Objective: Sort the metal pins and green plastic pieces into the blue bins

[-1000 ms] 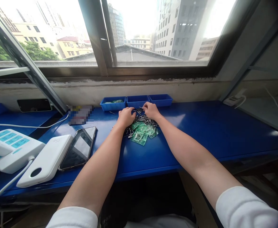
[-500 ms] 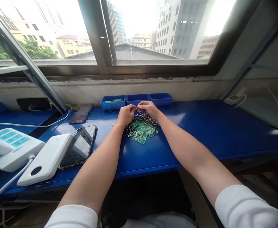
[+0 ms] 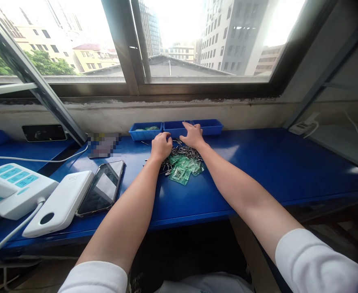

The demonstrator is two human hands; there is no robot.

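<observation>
My left hand (image 3: pixel 161 146) is over the left edge of a pile of small metal pins (image 3: pixel 186 151), its fingers curled together; whatever they hold is hidden. My right hand (image 3: pixel 194 136) hovers at the far side of the pile, fingers spread, with the index finger stretched towards the middle blue bin (image 3: pixel 173 126). A tiny thin sliver shows by that fingertip, too small to identify. Green plastic packets (image 3: pixel 180 173) with pins inside lie on the near side of the pile.
Beside the middle bin stand a left blue bin (image 3: pixel 145 134) holding green packets and a right blue bin (image 3: pixel 211 129). On the left of the blue table (image 3: pixel 273 171) lie a phone (image 3: pixel 101 189), a white power bank (image 3: pixel 61 203) and a white power strip (image 3: pixel 14 191).
My hands have come apart from their pinch together. The right one has opened and reached forward to the middle bin; the left one has shifted only slightly.
</observation>
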